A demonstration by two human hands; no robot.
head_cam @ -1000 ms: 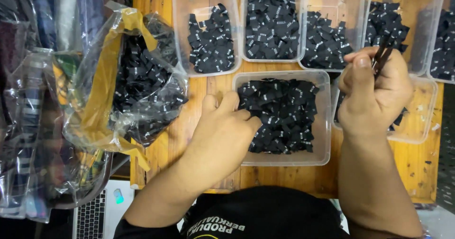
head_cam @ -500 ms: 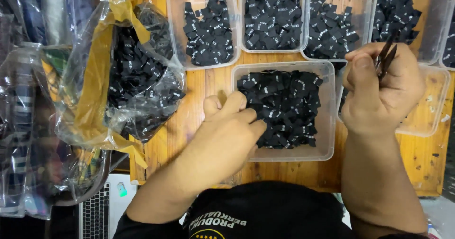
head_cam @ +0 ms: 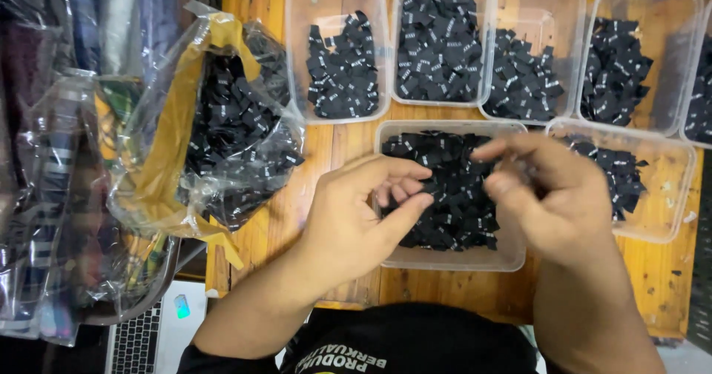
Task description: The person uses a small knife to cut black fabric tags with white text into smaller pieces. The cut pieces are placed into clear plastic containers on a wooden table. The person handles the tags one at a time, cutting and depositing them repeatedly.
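1. Your left hand sits at 6 o'clock of the view, fingers curled loosely. Thumb and fingertips touch the pile of small black fabric labels at the left edge of the near clear tub. Can't tell if it's pinching one.
2. Your right hand is at approx 4 o'clock, over the same tub's right side. Fingers are bent, with thumb and forefinger drawn close together. It's blurred, so I can't tell if anything's gripped.
3. The near tub is dead centre on the wooden table, well filled w/ labels.
4. At 3 o'clock a second front tub holds a smaller heap, partly hidden behind your right hand.
5. At 12 o'clock there's a back row of clear tubs, each w/ black labels; the far-right one is cut off by the frame.
6. At 9 o'clock there's a crumpled clear plastic bag w/ yellow-brown tape, stuffed w/ more black labels.
7. At 7 o'clock there's a laptop corner, keys showing, under more plastic-wrapped stuff.
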